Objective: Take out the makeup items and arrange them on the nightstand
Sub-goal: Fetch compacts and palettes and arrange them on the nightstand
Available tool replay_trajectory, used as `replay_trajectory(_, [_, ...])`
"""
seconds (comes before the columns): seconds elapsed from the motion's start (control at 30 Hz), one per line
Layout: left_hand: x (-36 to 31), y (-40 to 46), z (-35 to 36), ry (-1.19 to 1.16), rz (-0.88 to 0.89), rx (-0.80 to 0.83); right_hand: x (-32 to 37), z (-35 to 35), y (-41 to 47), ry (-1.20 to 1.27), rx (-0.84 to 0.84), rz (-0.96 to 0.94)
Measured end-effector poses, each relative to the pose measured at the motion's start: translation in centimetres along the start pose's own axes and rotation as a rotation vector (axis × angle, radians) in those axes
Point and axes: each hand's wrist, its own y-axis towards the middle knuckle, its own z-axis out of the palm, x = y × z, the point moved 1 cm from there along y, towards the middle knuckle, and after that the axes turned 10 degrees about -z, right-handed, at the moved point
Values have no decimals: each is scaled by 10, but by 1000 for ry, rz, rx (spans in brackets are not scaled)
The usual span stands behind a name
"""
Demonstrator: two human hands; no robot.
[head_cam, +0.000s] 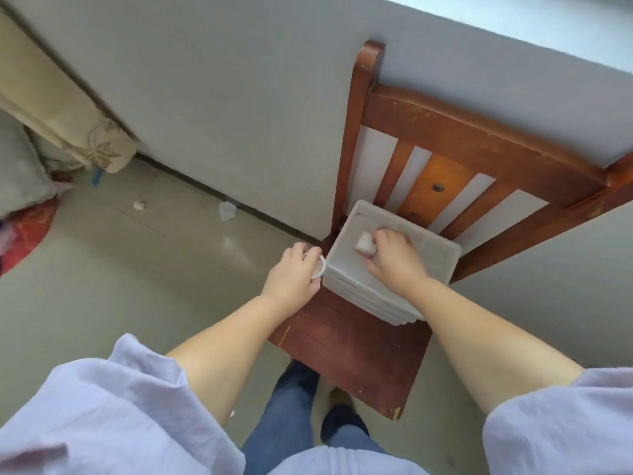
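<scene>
A translucent white plastic box (435, 255) stands on the seat of a red-brown wooden chair (352, 341). My right hand (394, 260) reaches into the box and pinches a small white item (363, 242), blurred, which is probably a makeup piece. Just left of the box, my left hand (294, 277) curls around a white ring-shaped handle (319, 267) at the box's left side. The box's other contents are hidden by my right hand and the blur.
The chair's slatted back (445, 156) leans against a grey wall (205, 97). Scraps of white paper (226, 210) lie on the beige floor. A rolled beige mat (65, 108) and bags sit at the far left. My legs stand before the chair.
</scene>
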Motion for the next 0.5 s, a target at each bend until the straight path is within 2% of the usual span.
replay_trajectory(0.27, [32, -149, -1, -139, -361, -156, 95, -19, -53, -166, -18, -437])
replay_trajectory(0.5, [107, -313, 6, -268, -789, -320, 243, 28, -89, -189, 96, -853])
